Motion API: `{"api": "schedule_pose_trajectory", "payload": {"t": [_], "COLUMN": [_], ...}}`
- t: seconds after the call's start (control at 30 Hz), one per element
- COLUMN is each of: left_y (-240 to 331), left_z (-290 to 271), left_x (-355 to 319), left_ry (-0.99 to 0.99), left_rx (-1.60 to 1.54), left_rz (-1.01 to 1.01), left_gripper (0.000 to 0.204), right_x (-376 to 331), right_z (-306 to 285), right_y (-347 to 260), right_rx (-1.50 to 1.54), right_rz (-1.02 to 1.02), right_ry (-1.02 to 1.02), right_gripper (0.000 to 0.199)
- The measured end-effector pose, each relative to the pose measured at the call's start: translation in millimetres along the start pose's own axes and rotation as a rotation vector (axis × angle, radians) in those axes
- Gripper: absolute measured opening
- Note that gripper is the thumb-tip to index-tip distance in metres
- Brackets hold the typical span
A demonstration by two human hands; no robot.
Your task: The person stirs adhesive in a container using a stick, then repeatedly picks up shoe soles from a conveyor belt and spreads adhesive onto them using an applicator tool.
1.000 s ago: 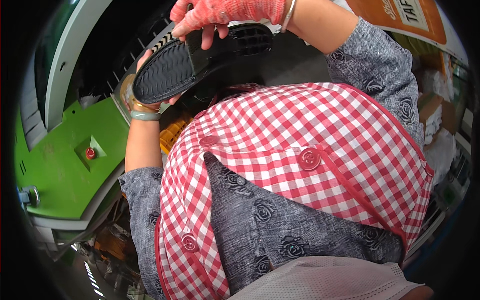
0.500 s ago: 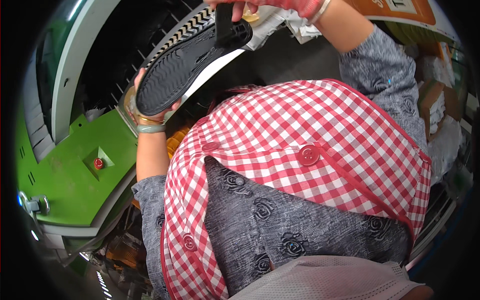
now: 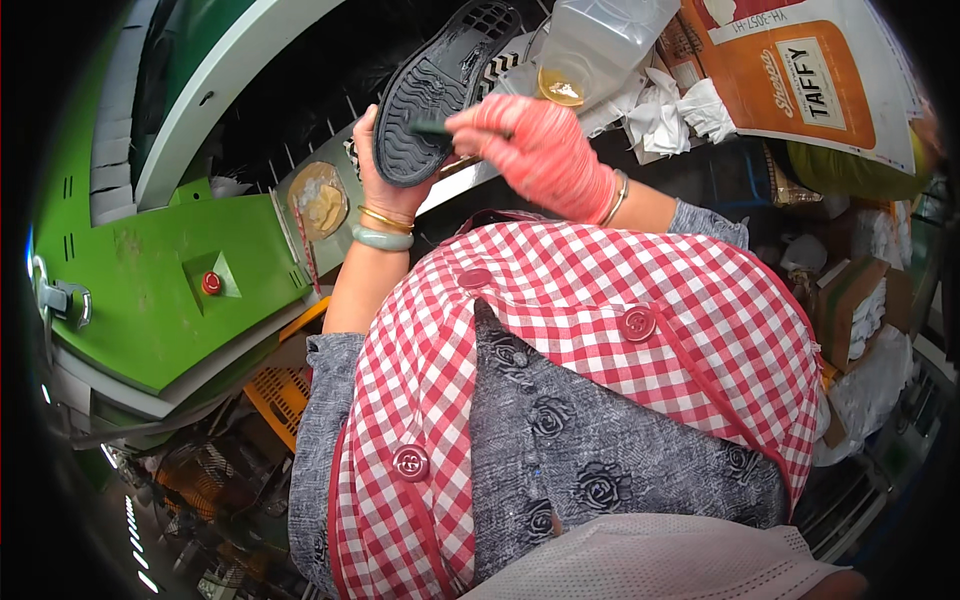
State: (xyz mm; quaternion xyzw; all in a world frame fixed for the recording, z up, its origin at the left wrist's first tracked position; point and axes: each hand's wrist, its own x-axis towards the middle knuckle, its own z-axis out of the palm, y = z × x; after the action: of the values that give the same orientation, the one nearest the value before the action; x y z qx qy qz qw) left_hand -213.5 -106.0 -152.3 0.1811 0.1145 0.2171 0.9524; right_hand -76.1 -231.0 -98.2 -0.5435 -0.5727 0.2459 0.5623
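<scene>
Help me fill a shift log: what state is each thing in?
Black wavy-treaded sole: held up, tread showing
Bare left hand: gripping sole's lower end
Small dark tool: at the tread; contact unclear
Red-gloved right hand: closed round the tool
Clear plastic container: amber patch at lower end
White paper: crumpled
Round red button: pressed or not, unclear

The sole partly hides the left hand; the right hand partly hides a tool. A container is clipped at 1 o'clock.
</scene>
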Motion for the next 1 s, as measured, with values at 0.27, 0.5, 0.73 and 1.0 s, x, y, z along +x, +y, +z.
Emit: {"api": "schedule_pose_trajectory", "payload": {"t": [0.27, 0.5, 0.73, 1.0], "left_y": [7, -3, -2, 3], "left_z": [-10, 20, 25, 19], "left_x": [0, -21, -25, -17], "left_ry": [-0.031, -0.101, -0.235, -0.156], "left_rx": [0.112, 0.062, 0.087, 0.15], "left_rz": [-0.001, 0.085, 0.044, -0.005], "left_gripper": [0.058, 0.066, 0.067, 0.07], "right_x": [19, 37, 40, 38], "right_z": [-22, -53, -51, -63], "right_y": [-12, -3, -7, -27], "right_rx": [0.3, 0.497, 0.5, 0.351], "right_rz": [0.225, 0.091, 0.139, 0.175], "right_ry": [0.328, 0.725, 0.726, 0.508], "right_gripper": [0.02, 0.025, 0.025, 0.023]}}
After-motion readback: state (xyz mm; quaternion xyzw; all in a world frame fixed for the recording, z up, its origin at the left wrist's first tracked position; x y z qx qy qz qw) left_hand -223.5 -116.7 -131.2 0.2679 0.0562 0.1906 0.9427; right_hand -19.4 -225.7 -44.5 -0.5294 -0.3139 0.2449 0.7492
